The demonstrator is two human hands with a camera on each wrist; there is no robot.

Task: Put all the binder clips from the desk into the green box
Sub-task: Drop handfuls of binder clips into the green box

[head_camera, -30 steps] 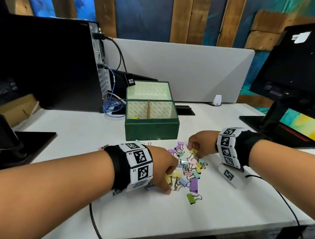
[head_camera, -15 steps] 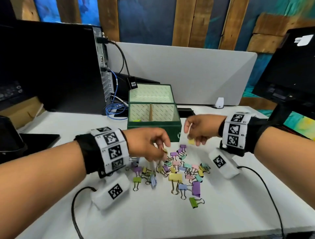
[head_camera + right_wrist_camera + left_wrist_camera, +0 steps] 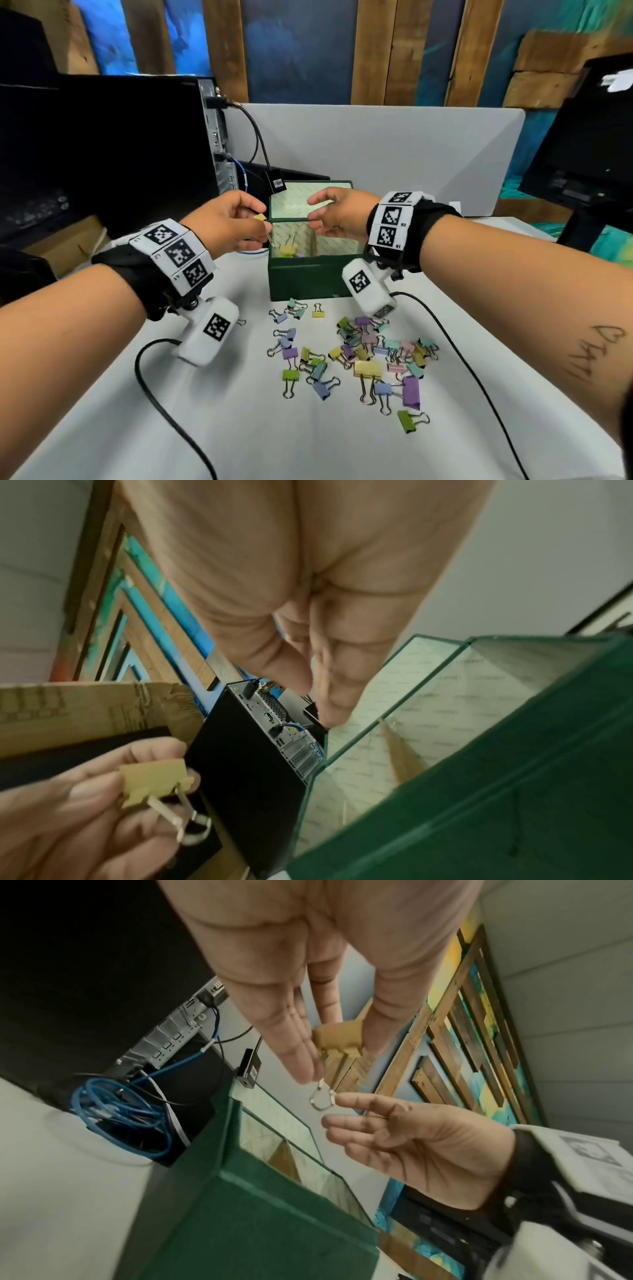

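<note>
The green box stands open on the white desk, with a yellow clip lying in its left compartment. My left hand hovers at the box's left rim and pinches a yellow binder clip between thumb and fingers; the same clip shows in the left wrist view and, as a yellow clip, in the right wrist view. My right hand is over the box with fingers spread and holds nothing. Several pastel binder clips lie scattered in front of the box.
A black computer tower with blue cables stands left of the box. A black monitor is at the right, and a grey partition runs behind. Black wrist-camera cables trail across the desk.
Both hands rose from the clip pile to the box. The right hand let go of its yellow clip and opened. The left hand carried its yellow clip up to the box's left rim.
</note>
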